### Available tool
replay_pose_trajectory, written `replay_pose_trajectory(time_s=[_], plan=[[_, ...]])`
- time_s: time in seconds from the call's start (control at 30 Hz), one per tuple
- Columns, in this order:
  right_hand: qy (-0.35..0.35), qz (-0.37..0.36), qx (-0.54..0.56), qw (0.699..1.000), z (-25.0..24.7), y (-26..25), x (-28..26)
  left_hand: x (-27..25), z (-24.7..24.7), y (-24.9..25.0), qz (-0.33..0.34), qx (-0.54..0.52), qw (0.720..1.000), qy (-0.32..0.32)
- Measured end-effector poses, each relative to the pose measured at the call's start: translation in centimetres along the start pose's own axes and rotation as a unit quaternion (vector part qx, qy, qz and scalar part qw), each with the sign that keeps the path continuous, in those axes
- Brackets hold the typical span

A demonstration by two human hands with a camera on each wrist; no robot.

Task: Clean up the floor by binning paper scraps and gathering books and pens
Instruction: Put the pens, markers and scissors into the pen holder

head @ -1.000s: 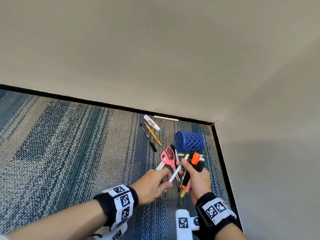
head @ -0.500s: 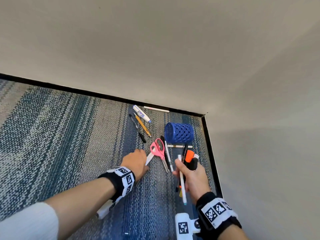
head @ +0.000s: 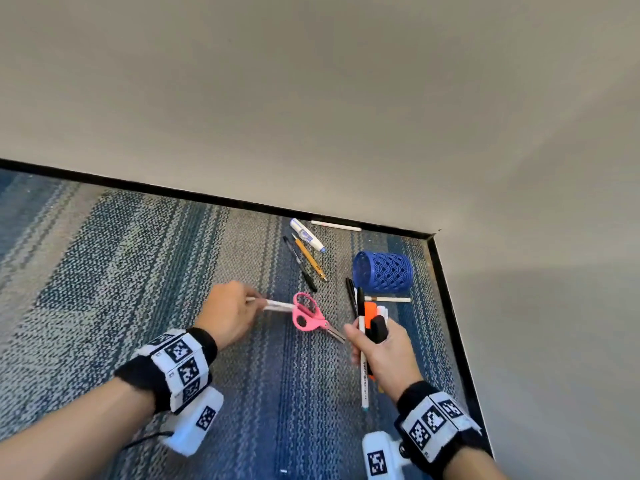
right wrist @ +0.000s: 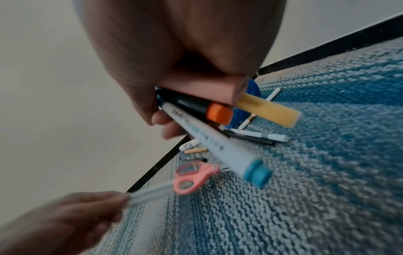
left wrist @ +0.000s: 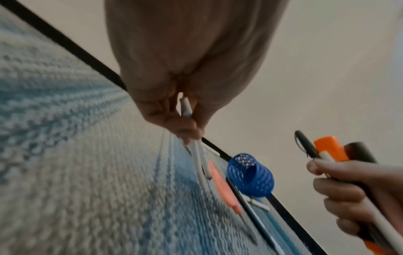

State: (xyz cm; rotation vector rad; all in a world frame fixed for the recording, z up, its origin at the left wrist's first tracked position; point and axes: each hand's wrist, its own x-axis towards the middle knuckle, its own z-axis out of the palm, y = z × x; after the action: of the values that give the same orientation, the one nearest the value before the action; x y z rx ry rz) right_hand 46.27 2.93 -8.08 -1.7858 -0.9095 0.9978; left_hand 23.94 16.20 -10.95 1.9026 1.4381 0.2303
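Fingers (left wrist: 185, 124) pinch perhaps 2 slim white pens (left wrist: 197, 151) beside pink scissors (head: 306, 313).

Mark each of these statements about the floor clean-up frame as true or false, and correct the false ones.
1. The right hand grips a bundle of pens. True.
2. The blue mesh pen holder stands upright. False: it lies on its side on the carpet.
3. The left hand pinches a white pen. True.
4. The pink scissors are in the right hand. False: they lie on the carpet between the hands.
5. A yellow pen lies on the carpet near the wall. True.
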Motion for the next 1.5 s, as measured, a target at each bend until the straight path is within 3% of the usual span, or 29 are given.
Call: replay_pose_trajectory(time_s=[0.1, 0.17, 0.3, 0.43, 0.57, 0.7, 0.8, 0.87, 0.97, 1.1, 1.2, 1.33, 1.5], plan=[[0.018, -0.019, 0.002, 1.0, 0.7, -0.6, 0.4, -0.6, -3.0, 0.7, 0.026, -0.035, 0.988, 0.15], [0.029, -0.036, 0.0, 0.999, 1.0, -1.6, 0.7, -1.0, -4.5, 1.8, 0.048, -0.075, 0.979, 0.182], [0.04, -0.093, -0.02, 0.995, 0.5, -4.6, 1.7, -1.4, -5.7, 3.4, 0.063, -0.226, 0.967, 0.099], [0.01, -0.166, -0.062, 0.984, 0.2, -8.2, 2.4, -2.6, -5.6, 5.3, 0.101, -0.294, 0.95, -0.026], [-0.14, -0.153, -0.09, 0.974, 1.3, -10.6, 1.6, -3.1, -5.2, 6.9, 0.13, -0.294, 0.941, -0.107], [-0.183, -0.088, 0.005, 0.979, 2.0, -10.1, 0.4, -2.9, -5.2, 6.8, 0.126, -0.314, 0.931, -0.136], [-0.154, -0.056, 0.006, 0.986, 1.2, -9.5, 0.5, -2.8, -5.3, 6.1, 0.09, -0.406, 0.896, -0.157], [-0.098, -0.036, 0.003, 0.994, 0.4, -9.1, 0.8, -2.5, -5.4, 5.4, 0.073, -0.446, 0.879, -0.153], [0.014, -0.019, 0.067, 0.997, -0.9, -8.4, 1.3, -2.1, -5.2, 4.6, 0.047, -0.483, 0.868, -0.105], [0.148, 0.009, 0.171, 0.974, -2.5, -7.5, 1.6, -1.6, -4.6, 4.0, 0.008, -0.517, 0.855, -0.04], [0.15, 0.046, 0.226, 0.961, -2.4, -6.8, 1.2, -1.9, -4.0, 4.8, 0.002, -0.544, 0.839, -0.023], [0.111, 0.075, 0.334, 0.933, -1.1, -6.6, 0.7, -2.8, -2.6, 6.6, 0.007, -0.554, 0.83, -0.064], [0.132, 0.09, 0.355, 0.921, -0.3, -6.2, 1.1, -3.4, -0.3, 7.9, 0.03, -0.498, 0.856, -0.133]])
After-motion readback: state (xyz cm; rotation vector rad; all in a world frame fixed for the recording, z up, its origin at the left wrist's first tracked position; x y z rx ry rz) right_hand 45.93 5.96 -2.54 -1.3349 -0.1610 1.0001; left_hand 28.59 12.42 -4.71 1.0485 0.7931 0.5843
